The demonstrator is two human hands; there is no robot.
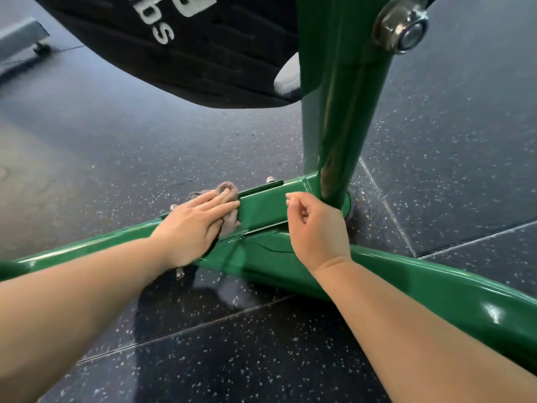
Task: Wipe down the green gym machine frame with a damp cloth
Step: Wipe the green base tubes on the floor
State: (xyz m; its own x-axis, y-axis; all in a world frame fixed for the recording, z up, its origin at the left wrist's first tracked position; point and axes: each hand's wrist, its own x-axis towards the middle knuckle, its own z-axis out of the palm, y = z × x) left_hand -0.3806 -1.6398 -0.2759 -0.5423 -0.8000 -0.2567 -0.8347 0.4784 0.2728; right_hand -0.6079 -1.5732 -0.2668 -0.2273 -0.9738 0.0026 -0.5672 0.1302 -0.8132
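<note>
Pressing a grey cloth (230,189) flat onto the green frame (261,207) with the left hand (197,225), fingers straight and together, on a low bar running from near left to far right toward the upright post (340,112). Hovering the right hand (313,228) just above the same bar, farther right, fingers loosely curled, gripping nothing. Probably wiping rightward next, along the bar between both hands, the left being nearer. Hiding most of the cloth under the palm; cropping the frame at both edges.
</note>
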